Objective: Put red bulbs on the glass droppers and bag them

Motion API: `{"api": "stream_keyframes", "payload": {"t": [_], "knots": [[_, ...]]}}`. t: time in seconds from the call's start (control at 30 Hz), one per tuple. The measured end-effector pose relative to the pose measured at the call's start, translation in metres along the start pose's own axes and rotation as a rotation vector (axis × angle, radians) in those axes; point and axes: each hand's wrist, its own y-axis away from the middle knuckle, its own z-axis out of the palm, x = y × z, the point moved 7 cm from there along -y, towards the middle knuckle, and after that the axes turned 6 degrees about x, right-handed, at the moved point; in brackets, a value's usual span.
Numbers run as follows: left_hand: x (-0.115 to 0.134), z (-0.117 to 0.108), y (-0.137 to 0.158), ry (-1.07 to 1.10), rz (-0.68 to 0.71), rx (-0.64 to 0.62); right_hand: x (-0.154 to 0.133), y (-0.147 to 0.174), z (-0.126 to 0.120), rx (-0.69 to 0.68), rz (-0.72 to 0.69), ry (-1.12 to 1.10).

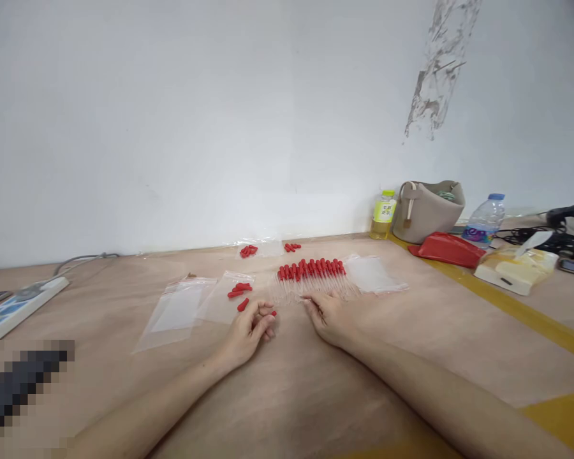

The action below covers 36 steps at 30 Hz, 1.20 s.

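Note:
My left hand (252, 331) is closed, its fingers curled round a red rubber dropper bulb (274, 313) whose end shows at the fingertips. With thumb and index finger together, my right hand (332, 317) pinches at the near ends of the clear dropper tubes; the tube in its grip is barely visible. A row of droppers (310, 271) lies just beyond it, red bulbs away from me and thin clear tubes towards me. Several loose red bulbs (240, 290) lie beyond my left hand, partly on a clear plastic bag (217, 303).
More bulbs (249, 251) lie near the wall on a plastic sheet. Other clear bags (176, 312) lie left and right of the droppers. A power strip (33, 306) is at left. A yellow bottle (383, 215), grey bag (428, 213), red pouch (447, 250) and tissue pack (516, 268) stand right.

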Motion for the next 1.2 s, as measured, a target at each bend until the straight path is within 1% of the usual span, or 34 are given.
{"api": "stream_keyframes", "payload": {"t": [0.07,0.13,0.33,0.5,0.7,0.77,0.87,1.0,1.07,1.2], "knots": [[-0.007,0.003,0.007,0.022,-0.032,-0.021,-0.013,0.002,0.0,-0.031,-0.068,0.007],[-0.009,0.003,0.008,-0.01,-0.013,-0.043,-0.022,0.004,0.0,-0.057,-0.112,0.013],[-0.007,0.003,0.005,-0.019,0.039,-0.071,-0.029,0.008,0.01,-0.143,-0.162,-0.019],[-0.006,0.003,0.008,-0.003,0.045,-0.076,-0.029,0.008,0.013,-0.222,-0.137,-0.023],[-0.006,0.007,0.011,-0.016,-0.031,-0.153,-0.023,0.004,0.02,-0.393,-0.104,-0.132],[-0.007,0.008,0.013,-0.048,-0.033,-0.17,-0.02,0.001,0.021,-0.423,-0.122,-0.134],[-0.005,0.007,0.014,-0.145,0.011,-0.152,-0.021,-0.002,0.021,-0.412,-0.202,-0.082],[0.004,0.004,0.014,-0.317,0.132,-0.107,-0.026,0.0,0.018,-0.346,-0.268,0.03],[0.008,0.003,0.014,-0.371,0.164,-0.099,-0.03,0.003,0.018,-0.343,-0.265,0.056],[0.012,0.005,0.016,-0.425,0.192,-0.118,-0.033,0.007,0.021,-0.388,-0.196,0.017]]}}
